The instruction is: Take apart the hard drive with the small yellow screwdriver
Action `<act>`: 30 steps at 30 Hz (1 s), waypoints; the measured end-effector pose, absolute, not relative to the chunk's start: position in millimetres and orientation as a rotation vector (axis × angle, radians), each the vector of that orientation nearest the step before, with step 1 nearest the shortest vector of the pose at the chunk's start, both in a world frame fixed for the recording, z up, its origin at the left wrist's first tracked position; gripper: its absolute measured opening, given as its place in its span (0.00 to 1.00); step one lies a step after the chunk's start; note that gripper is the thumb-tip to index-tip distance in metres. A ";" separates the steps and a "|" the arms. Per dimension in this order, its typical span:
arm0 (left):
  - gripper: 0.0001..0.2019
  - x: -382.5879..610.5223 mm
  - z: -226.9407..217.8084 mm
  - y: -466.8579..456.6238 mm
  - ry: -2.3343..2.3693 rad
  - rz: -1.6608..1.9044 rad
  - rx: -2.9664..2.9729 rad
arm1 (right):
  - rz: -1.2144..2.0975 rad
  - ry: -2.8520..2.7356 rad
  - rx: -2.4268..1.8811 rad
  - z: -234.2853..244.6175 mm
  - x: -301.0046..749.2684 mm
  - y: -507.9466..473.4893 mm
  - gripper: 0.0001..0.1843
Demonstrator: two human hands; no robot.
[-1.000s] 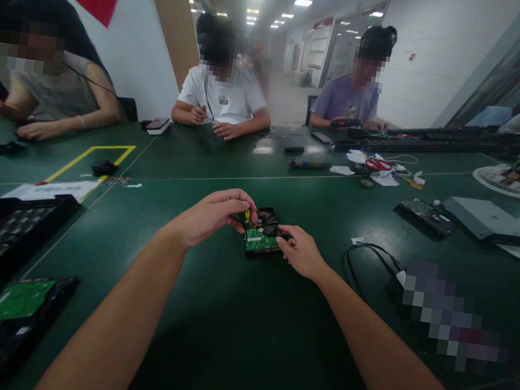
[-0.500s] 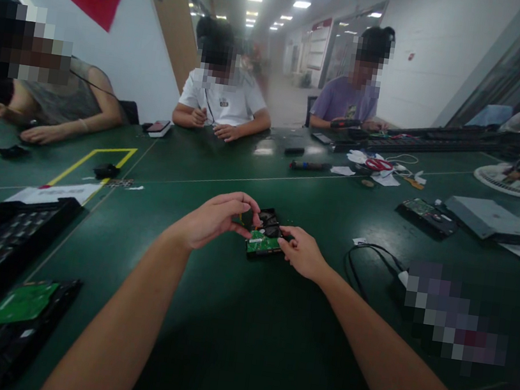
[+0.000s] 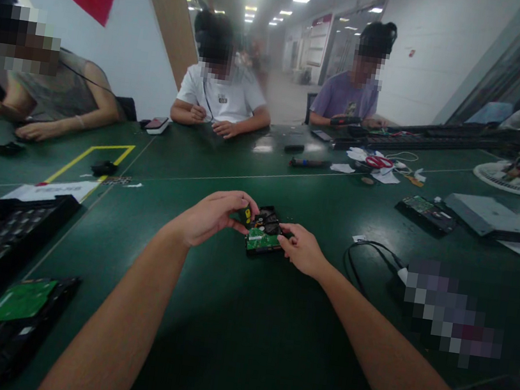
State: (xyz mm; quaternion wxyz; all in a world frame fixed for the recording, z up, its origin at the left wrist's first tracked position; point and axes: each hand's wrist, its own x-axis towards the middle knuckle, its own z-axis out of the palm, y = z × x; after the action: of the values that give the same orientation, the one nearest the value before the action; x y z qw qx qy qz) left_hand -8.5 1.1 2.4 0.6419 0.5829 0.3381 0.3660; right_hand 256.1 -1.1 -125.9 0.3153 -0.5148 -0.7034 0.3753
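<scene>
In the middle of the green table lies a hard drive [image 3: 263, 241] with a green circuit board and a black casing. My right hand [image 3: 300, 247] pinches its right edge between thumb and fingers. Against the left side of the drive, my left hand [image 3: 218, 218] curls its fingers around a small yellow-and-black object [image 3: 248, 215]. Most of that object is hidden by the fingers, so its kind is unclear. The fingertips of this hand reach over the drive's upper left part.
On the left are a long black tray [image 3: 5, 249] and a larger board in a black frame [image 3: 19, 303]. A second drive [image 3: 425, 214], a grey metal box [image 3: 493, 217] and a black cable [image 3: 369, 244] lie right. Several people sit around the table.
My left fingers have shifted slightly over the drive, and more of the yellow-and-black object shows between them. My right hand stays on the drive's edge. The view has moved a little.
</scene>
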 end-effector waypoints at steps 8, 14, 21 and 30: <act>0.11 -7.2 2.9 -2.1 0.753 0.834 1.283 | 0.986 -1.859 -1.356 -128.1 256.4 0.5 0.25; 0.10 -8.5 5.3 -1.4 0.782 0.878 1.328 | 0.993 -1.850 -1.353 -126.0 256.8 -1.1 0.24; 0.14 -11.7 4.2 0.4 0.790 0.841 1.354 | 1.002 -1.850 -1.382 -120.8 256.6 -3.4 0.24; 0.12 -6.4 2.0 0.8 0.690 0.884 1.305 | 0.989 -1.867 -1.379 -123.8 257.2 -1.5 0.24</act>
State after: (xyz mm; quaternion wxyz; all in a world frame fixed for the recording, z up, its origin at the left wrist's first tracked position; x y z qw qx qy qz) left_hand -6.4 0.8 2.0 0.6522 0.5749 0.3039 0.3896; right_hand 257.2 -1.5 -123.8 0.3046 -0.5207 -0.7048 0.3733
